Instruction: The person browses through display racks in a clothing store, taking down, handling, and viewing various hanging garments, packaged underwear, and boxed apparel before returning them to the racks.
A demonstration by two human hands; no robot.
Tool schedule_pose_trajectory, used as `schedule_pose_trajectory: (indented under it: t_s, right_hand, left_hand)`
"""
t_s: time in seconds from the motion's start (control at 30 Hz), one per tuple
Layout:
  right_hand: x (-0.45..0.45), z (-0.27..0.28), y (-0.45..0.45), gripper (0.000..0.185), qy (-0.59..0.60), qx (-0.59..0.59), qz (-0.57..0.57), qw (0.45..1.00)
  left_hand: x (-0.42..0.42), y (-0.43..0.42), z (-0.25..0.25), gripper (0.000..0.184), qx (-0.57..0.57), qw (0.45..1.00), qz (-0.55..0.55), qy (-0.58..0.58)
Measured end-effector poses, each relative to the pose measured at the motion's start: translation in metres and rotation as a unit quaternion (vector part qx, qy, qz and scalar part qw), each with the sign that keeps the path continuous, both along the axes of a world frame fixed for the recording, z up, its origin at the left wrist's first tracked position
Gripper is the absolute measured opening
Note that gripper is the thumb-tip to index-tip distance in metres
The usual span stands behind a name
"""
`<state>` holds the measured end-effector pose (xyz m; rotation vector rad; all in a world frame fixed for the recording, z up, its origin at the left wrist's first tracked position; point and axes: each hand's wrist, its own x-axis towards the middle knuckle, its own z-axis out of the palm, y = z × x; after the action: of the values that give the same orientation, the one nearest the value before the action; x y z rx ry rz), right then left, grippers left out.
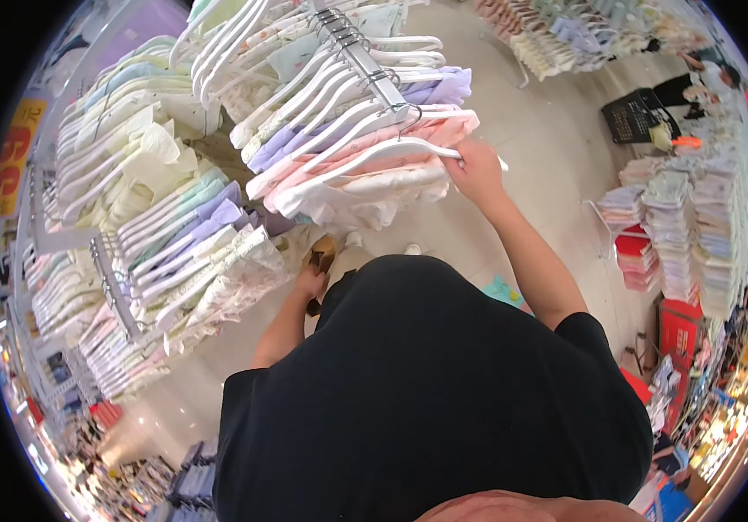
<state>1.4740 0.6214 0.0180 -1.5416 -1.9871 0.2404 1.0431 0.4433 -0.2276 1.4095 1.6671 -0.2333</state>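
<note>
At left, a packed clothes rack (116, 287); at right, open pale floor (552, 165). At the central rail's (365, 70) near end, a white hanger (413, 144) with a whitish garment (383, 189). Left hand (311, 283) by a brown item (323, 250), grip impossible to tell; right hand (477, 170) clasping the hanger's right arm.

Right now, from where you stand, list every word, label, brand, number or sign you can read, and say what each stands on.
"39元", turned sideways: on the yellow rectangular sign with red figures at the left edge.
Pale marks, too blurred to read: on the tall red box at the right.
Elsewhere: nothing large or sharp enough to read.
</note>
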Motion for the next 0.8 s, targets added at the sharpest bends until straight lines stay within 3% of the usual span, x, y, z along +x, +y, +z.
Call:
schedule_pose_trajectory:
  t_s: [0.1, 0.17, 0.2, 0.27, 0.37, 0.5, 0.6, 0.63, 0.7, 0.8]
  right_hand:
    - [-0.001, 0.018, -0.012, 0.018, 0.106, -0.018, -0.033, 0.994]
    - [0.011, 0.024, -0.005, 0.016, 0.134, 0.027, 0.021, 0.990]
    - [0.016, 0.030, -0.004, 0.015, 0.149, 0.049, 0.047, 0.987]
    - [0.019, 0.059, -0.005, 0.018, 0.215, -0.074, 0.021, 0.974]
    - [0.021, 0.116, -0.004, 0.021, 0.290, -0.204, 0.000, 0.935]
    - [0.022, 0.146, -0.018, 0.022, 0.413, -0.271, 0.026, 0.869]
    - [0.019, 0.153, -0.036, 0.022, 0.368, -0.253, 0.030, 0.894]
    - [0.019, 0.151, -0.042, 0.021, 0.338, -0.233, 0.035, 0.911]
    - [0.020, 0.140, -0.052, 0.023, 0.276, -0.195, 0.048, 0.940]
    - [0.032, 0.130, -0.055, 0.031, 0.246, -0.099, 0.145, 0.953]
  left_hand:
    - [0.028, -0.008, 0.030, 0.066, 0.105, 0.984, 0.143, -0.017]
    - [0.045, 0.001, 0.061, 0.083, 0.080, 0.978, 0.188, -0.042]
    - [0.050, 0.000, 0.066, 0.086, 0.133, 0.973, 0.182, -0.041]
    - [0.060, 0.001, 0.076, 0.090, 0.244, 0.955, 0.164, -0.041]
    - [0.085, 0.019, 0.125, 0.098, 0.100, 0.969, 0.215, -0.064]
    - [0.101, 0.026, 0.125, 0.101, 0.119, 0.944, 0.251, -0.176]
    - [0.104, 0.043, 0.107, 0.101, 0.171, 0.916, 0.232, -0.279]
    - [0.109, 0.050, 0.123, 0.101, 0.139, 0.921, 0.247, -0.266]
    - [0.125, 0.050, 0.166, 0.079, 0.162, 0.909, 0.300, -0.240]
    - [0.132, 0.047, 0.151, 0.075, 0.205, 0.903, 0.301, -0.226]
